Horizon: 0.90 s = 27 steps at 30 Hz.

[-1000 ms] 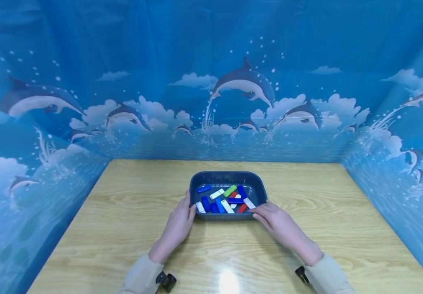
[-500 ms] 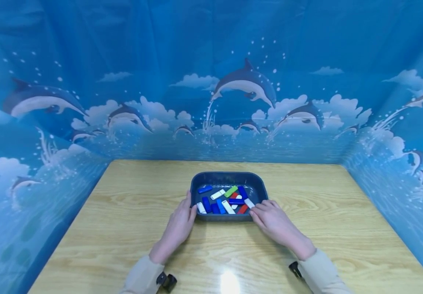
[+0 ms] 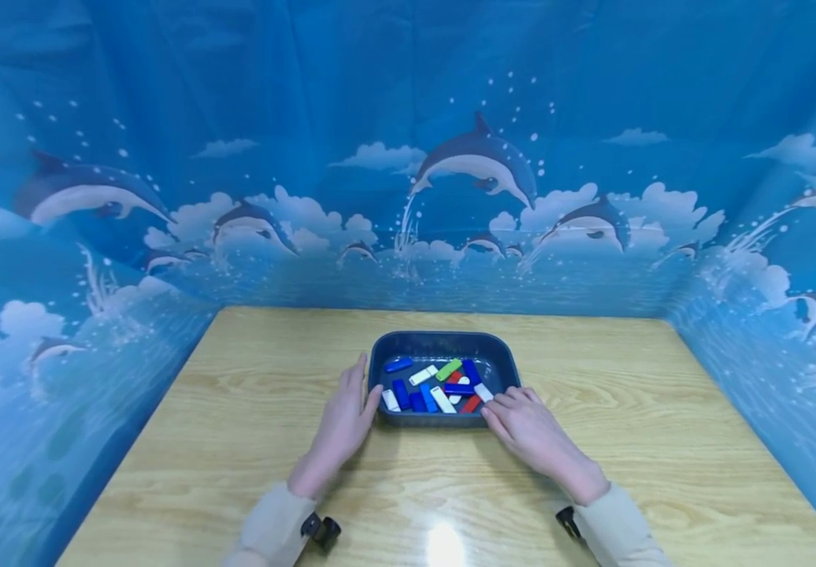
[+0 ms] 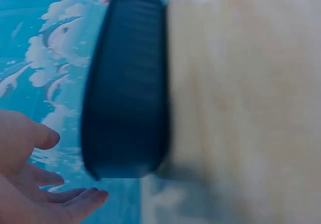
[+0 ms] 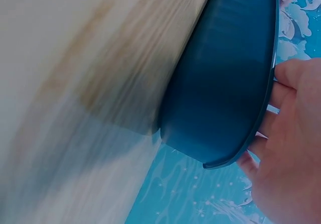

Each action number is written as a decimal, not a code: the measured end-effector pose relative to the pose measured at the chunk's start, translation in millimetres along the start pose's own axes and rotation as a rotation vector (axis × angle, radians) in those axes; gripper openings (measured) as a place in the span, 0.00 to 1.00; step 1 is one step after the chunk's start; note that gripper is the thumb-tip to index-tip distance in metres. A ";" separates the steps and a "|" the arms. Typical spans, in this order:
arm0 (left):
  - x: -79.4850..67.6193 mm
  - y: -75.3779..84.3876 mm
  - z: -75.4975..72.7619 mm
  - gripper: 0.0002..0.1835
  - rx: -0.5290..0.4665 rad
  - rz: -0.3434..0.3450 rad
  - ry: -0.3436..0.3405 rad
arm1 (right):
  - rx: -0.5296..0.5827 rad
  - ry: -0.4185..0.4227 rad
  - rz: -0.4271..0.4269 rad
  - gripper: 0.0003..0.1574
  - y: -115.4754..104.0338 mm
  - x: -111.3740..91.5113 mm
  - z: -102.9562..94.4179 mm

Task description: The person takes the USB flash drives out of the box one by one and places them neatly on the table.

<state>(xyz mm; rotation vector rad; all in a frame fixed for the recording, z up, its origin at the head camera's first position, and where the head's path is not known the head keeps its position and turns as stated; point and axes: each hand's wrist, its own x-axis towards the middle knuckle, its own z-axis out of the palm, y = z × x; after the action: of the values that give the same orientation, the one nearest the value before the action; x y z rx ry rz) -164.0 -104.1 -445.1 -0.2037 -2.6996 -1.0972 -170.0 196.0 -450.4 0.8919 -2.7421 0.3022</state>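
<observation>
A dark blue plastic bin stands on the table in the head view. Inside lie several small sticks that look like USB drives, in blue, white, green and red, among them a green one. At the bin's front right corner my right hand grips the rim; the right wrist view has the thumb and fingers at that edge. A white stick lies close by its fingertips. My left hand is beside the bin's left end, fingers extended, with a gap to the wall in the left wrist view.
The bin rests on a wood-grain table. A blue curtain printed with dolphins and clouds rises behind the table and along both sides. Light sleeves and small dark wrist cameras are on both forearms.
My left hand has come slightly away from the bin's left end. The right hand has shifted a little on the front right rim. The sticks keep their places in the bin.
</observation>
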 end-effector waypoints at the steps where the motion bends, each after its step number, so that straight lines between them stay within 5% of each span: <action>1: 2.9 2.3 -2.7 0.32 -0.002 0.004 0.012 | -0.001 -0.003 0.006 0.13 -0.4 0.0 -0.1; 6: 20.8 18.9 -17.2 0.27 -0.024 0.049 0.048 | -0.005 -0.007 0.019 0.12 -1.8 0.4 -0.5; 11: 38.9 33.6 -20.7 0.21 0.041 0.061 0.002 | 0.000 0.002 0.019 0.12 -1.8 0.5 -0.4; 20: 55.1 38.0 3.6 0.12 0.259 0.091 -0.183 | -0.001 0.005 0.014 0.12 -1.9 -0.5 0.1; 27: 54.1 32.5 20.3 0.19 0.487 0.132 -0.256 | 0.001 0.002 0.006 0.12 -2.1 -0.4 -1.3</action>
<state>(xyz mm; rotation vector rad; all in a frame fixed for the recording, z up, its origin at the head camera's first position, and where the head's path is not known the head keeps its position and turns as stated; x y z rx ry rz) -212.6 -64.3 -423.7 -0.4529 -3.0239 -0.3758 -168.2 194.9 -449.1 0.8840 -2.7437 0.3051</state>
